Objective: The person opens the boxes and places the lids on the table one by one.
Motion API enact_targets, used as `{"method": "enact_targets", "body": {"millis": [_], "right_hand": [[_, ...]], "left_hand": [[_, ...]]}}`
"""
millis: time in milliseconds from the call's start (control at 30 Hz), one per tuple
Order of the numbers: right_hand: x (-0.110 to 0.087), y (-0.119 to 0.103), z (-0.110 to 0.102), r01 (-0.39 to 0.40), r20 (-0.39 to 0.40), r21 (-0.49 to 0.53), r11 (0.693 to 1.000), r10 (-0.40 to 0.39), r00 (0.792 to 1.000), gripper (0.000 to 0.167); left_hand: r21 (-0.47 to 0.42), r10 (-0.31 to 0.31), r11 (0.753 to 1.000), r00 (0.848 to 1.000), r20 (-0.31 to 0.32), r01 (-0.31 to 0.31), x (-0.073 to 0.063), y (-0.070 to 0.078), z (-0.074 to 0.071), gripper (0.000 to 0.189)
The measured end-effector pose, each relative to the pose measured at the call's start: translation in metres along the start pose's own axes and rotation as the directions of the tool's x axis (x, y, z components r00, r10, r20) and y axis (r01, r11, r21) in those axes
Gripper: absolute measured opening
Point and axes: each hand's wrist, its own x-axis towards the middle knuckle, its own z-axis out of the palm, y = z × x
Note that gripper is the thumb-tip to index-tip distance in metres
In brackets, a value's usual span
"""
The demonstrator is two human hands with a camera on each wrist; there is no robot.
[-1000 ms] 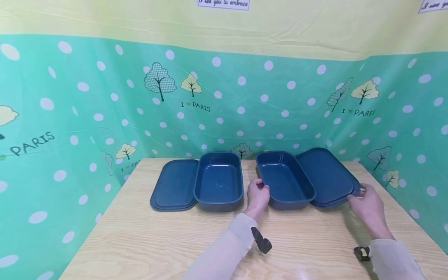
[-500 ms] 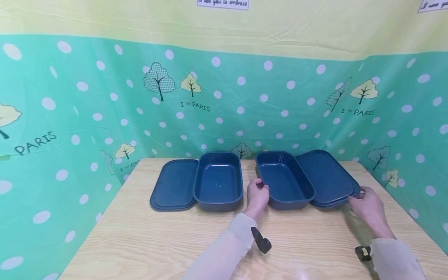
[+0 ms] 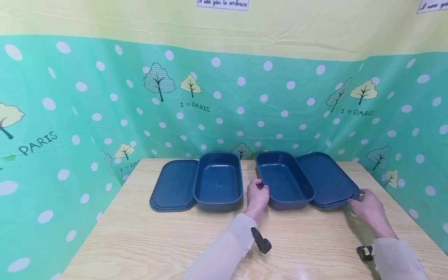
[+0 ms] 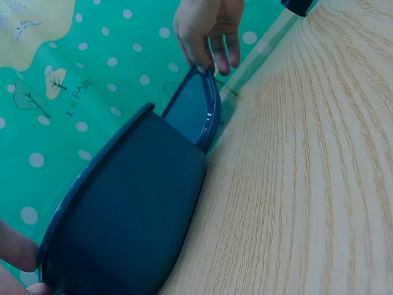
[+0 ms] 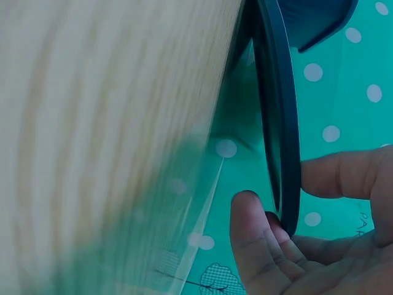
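Observation:
Two dark blue rectangular food containers, the left container (image 3: 217,182) and the right container (image 3: 285,182), stand uncovered on the table. My left hand (image 3: 258,197) pinches the left rim of the right container, which sits at an angle; the left wrist view shows thumb and finger at that rim. My right hand (image 3: 369,208) holds the near right corner of a dark blue lid (image 3: 327,179) between thumb and fingers. That lid slants beside the right container, its held edge raised off the table in the right wrist view. A second lid (image 3: 175,184) lies flat against the left container.
The wooden table (image 3: 157,245) reaches back to a green dotted cloth (image 3: 241,93) that hangs behind and on both sides. Black straps are at both cuffs. The left container stands just left of my left hand.
My right hand has lowered the lid slightly, its far edge dropping toward the table. The left hand and both containers have stayed where they were.

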Motion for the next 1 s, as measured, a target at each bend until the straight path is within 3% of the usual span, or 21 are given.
{"method": "enact_targets", "body": {"millis": [300, 1000], "right_hand": [[0.003, 0.003, 0.000, -0.016, 0.086, -0.018, 1.000, 0.018, 0.996, 0.074], [0.008, 0.012, -0.001, -0.023, 0.190, -0.026, 0.999, 0.028, 0.981, 0.086]], "left_hand": [[-0.001, 0.006, 1.000, 1.000, 0.003, -0.006, 0.000, 0.000, 0.001, 0.027], [-0.008, -0.007, 1.000, 1.000, 0.014, 0.007, 0.002, -0.003, -0.001, 0.029]]}}
